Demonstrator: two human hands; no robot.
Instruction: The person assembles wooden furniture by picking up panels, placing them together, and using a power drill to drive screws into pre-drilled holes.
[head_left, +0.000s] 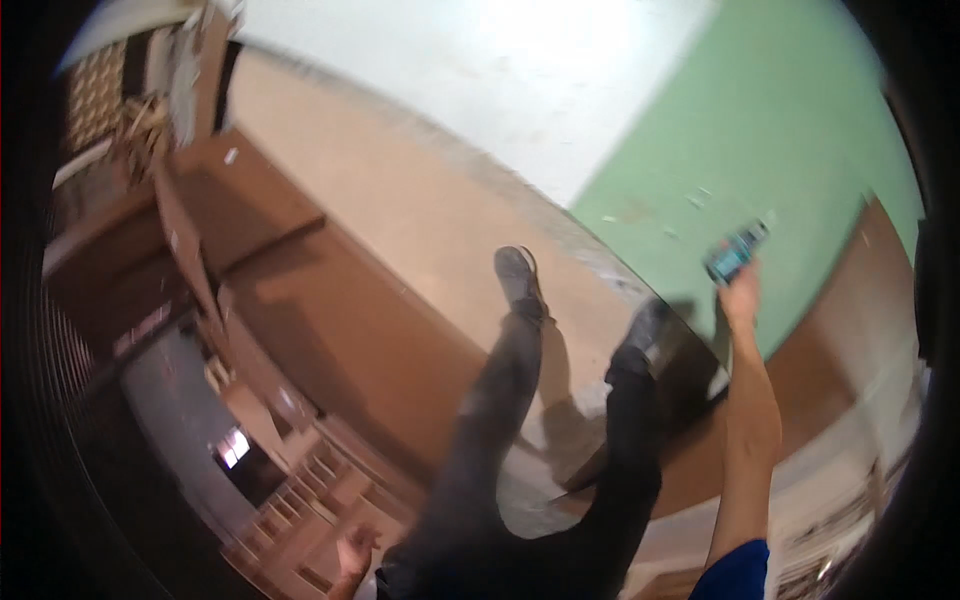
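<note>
gripping small phone point(735, 252), right hand point(741, 292)

Head view, single fisheye, worn on my head: it is looking steeply down along my own body, so my legs point(520, 440) and shoes are running up the middle of the frame toward the floor point(420, 210). The picture is sitting tilted, the floor and the green wall point(780, 130) slanting across it, and straight edges are bending near the dark round rim. My right hand point(742, 292) is reaching out far from the lens at upper right; my left hand point(352, 560) is showing close at the lower edge. No second view is sharing the scene.
</note>
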